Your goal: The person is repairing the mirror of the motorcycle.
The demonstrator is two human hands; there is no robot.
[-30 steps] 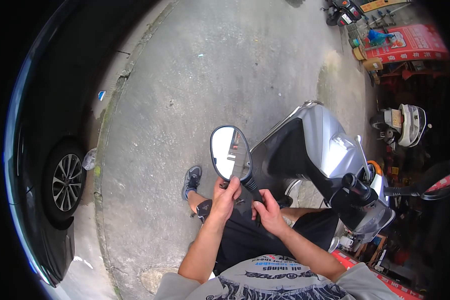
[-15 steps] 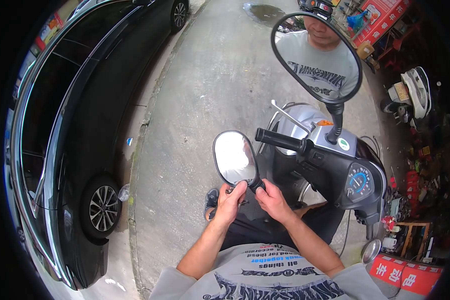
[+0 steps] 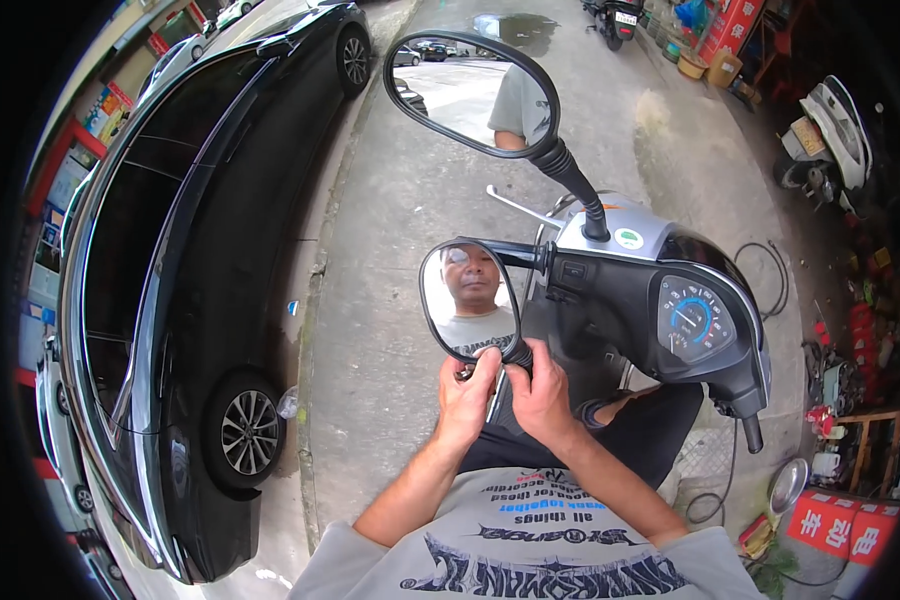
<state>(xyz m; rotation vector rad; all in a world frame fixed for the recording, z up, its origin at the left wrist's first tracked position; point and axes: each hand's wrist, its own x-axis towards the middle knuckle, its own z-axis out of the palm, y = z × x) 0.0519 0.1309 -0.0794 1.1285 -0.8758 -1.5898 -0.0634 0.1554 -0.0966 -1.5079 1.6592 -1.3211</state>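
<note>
A black-rimmed oval rear-view mirror [image 3: 470, 305] is held upright in front of my body, glass facing me. My left hand [image 3: 464, 400] is closed at its lower edge, thumb laid against the rim; something small and dark shows by its fingers, too hidden to name. My right hand [image 3: 542, 395] grips the ribbed black stem at the mirror's lower right. Just beyond, a silver and black scooter [image 3: 610, 310] carries a second mirror [image 3: 460, 100] on its handlebar. The held mirror overlaps the end of the black handlebar grip [image 3: 518, 254].
A black car [image 3: 195, 260] is parked along the left beside a kerb [image 3: 315, 330]. On the right are a white scooter [image 3: 840, 140], red signs and cluttered goods. A black cable [image 3: 770, 285] lies on the concrete beyond the scooter.
The scooter's handlebar and mounted mirror have shifted left in view, and that mirror now reflects parked cars. The held mirror has moved slightly, its glass now reflecting me. Both hands keep hold.
</note>
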